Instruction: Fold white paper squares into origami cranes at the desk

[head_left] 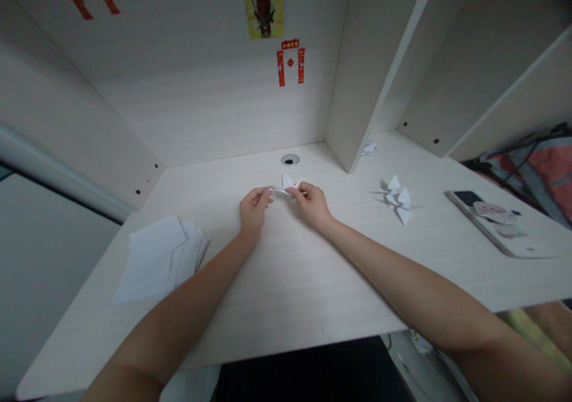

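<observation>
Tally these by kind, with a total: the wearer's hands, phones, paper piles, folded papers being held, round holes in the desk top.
Hands: 2, left hand and right hand
Phone: 1
Paper pile: 1
Held folded paper: 1
Round hole: 1
Total: 6

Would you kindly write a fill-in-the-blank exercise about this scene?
The left hand and right hand pinch a small folded white figure made of ____.
The stack of white paper sheets lies to the ____ of both hands.
The pale rectangular phone lies to the ____ of the clustered, pointed white paper figures.
The small diamond-shaped decoration on the pale back panel is ____.
Missing words: paper; left; right; red.
</observation>
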Tool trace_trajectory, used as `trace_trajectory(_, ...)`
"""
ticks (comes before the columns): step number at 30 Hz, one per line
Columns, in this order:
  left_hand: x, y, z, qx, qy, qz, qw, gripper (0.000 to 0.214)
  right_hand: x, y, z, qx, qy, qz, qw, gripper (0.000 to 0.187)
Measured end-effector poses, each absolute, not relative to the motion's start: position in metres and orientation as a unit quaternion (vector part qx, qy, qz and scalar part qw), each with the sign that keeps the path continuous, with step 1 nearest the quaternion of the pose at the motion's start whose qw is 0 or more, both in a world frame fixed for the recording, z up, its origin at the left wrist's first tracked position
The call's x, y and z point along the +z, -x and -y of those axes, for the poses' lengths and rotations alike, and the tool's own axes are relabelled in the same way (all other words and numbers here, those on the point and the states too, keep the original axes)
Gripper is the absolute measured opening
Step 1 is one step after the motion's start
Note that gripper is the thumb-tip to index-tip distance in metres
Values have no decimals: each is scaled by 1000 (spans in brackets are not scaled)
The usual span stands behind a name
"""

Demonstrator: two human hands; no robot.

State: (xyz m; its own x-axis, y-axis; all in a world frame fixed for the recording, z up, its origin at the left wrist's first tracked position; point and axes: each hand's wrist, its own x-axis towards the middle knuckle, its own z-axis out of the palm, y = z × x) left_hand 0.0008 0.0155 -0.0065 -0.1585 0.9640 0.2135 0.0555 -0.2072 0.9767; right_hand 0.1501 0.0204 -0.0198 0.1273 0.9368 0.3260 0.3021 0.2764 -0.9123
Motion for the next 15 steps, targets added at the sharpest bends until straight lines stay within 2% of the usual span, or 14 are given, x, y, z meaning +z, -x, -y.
trace_trajectory(15, -6, -1, -16, 574, -512, -501, 397, 25, -13, -150, -19, 365, 506, 548, 558, 40)
